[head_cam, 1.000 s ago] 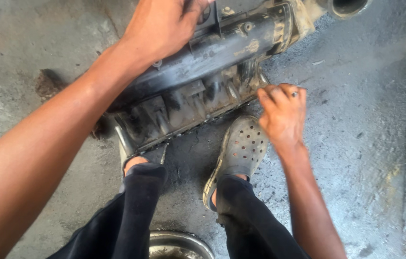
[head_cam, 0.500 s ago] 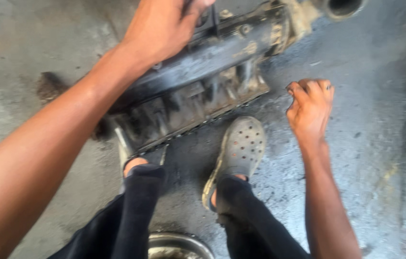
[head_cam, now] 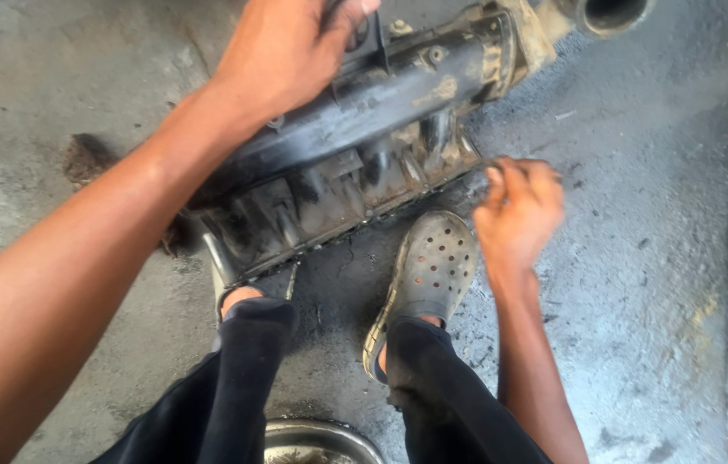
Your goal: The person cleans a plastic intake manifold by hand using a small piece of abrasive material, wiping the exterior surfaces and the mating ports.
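Greasy black engine manifold lying across the concrete floor under your hands.

Nearest, your right hand (head_cam: 519, 210) curls loosely, seemingly empty, just off the manifold (head_cam: 355, 163)'s ribbed lower edge; half a second ago it sat farther right. Beyond, your left hand (head_cam: 291, 51) still clamps its upper body.

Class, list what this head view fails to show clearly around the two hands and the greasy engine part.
- Right hand: motion-blurred, so any held item is unclear.
- Left hand: fingertips cut off by the top edge.
- Engine part: upper end covered by the left hand.
- Metal bowl: cropped by the bottom edge.
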